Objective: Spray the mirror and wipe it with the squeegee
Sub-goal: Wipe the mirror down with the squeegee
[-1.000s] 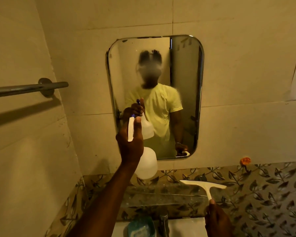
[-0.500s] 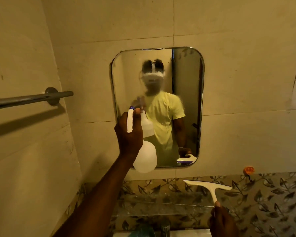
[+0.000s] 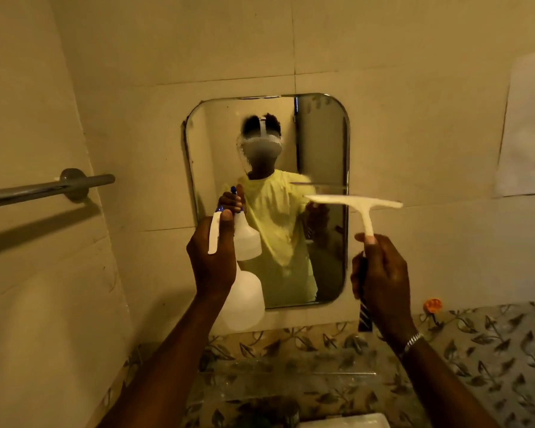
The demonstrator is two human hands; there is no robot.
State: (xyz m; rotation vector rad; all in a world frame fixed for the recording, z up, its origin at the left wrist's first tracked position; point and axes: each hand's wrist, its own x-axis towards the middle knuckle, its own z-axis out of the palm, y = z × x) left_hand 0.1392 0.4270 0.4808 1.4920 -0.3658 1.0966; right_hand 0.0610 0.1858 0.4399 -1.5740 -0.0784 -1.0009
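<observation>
Lifting the squeegee (image 3: pixel 357 202) is the big change: a second ago your right hand (image 3: pixel 383 282) had it parked low, down by the leaf-patterned tiles (image 3: pixel 491 341), and now the blade sits level in front of the mirror's (image 3: pixel 318 143) right edge, about halfway up. Your fingers are clamped around the handle, thumb pressed against the white stem. Whether the blade is touching the glass yet, I can't tell from here.

Your left hand (image 3: pixel 212 264) holds much the same spot as before, wrapped tight on the spray bottle (image 3: pixel 243 299) with the thumb over its top, nozzle aimed at the lower left of the mirror. The bottle hangs just in front of the mirror's bottom-left corner.

My read: spraying looks finished, or close to it, and you're switching to the wipe. Starting halfway up would leave the top half unwiped, so I'd carry the blade to the top edge first. Mind the towel rail (image 3: pixel 47 188) off to the left; it's well apart from both hands.
</observation>
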